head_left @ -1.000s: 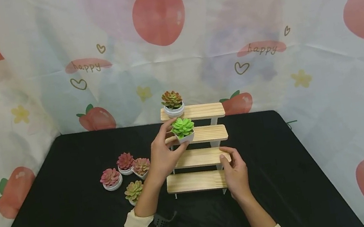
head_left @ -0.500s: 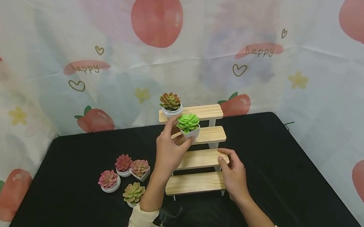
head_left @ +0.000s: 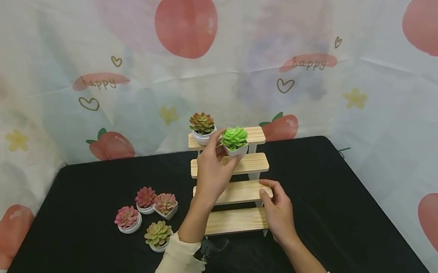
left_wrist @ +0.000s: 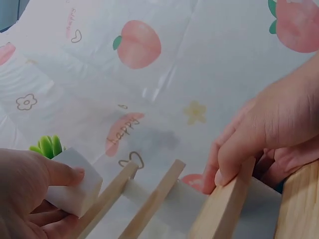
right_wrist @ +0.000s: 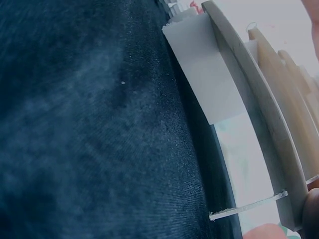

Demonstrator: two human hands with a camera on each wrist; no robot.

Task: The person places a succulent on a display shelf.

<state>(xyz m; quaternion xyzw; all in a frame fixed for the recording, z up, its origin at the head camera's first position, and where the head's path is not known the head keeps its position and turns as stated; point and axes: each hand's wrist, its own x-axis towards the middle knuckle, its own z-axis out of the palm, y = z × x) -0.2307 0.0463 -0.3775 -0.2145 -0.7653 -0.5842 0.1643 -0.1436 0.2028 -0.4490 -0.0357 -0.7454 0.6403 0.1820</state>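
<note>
My left hand (head_left: pixel 213 170) pinches the white square pot of a bright green artificial succulent (head_left: pixel 234 138). In the head view this plant overlaps the top step of a tiered wooden stand (head_left: pixel 245 165), right of a potted red-green succulent (head_left: pixel 201 123) on that step. The left wrist view shows the white pot (left_wrist: pixel 82 181) tilted, thumb on its side, beside the edge of a step. My right hand (head_left: pixel 279 213) grips the right end of the stand's third step from the top, thumb above. From the right wrist, mostly the stand's underside (right_wrist: pixel 259 99) shows.
Several potted succulents stand left of the stand on the black cloth: a pink one (head_left: pixel 127 218), a darker red one (head_left: pixel 145 199), a pink-green one (head_left: pixel 166 205) and a yellow-green one (head_left: pixel 158 235). A fruit-print curtain (head_left: pixel 134 35) hangs behind the table.
My left hand has carried the green succulent up and to the right, from in front of the second step toward the top step. My right hand keeps its grip on the stand.
</note>
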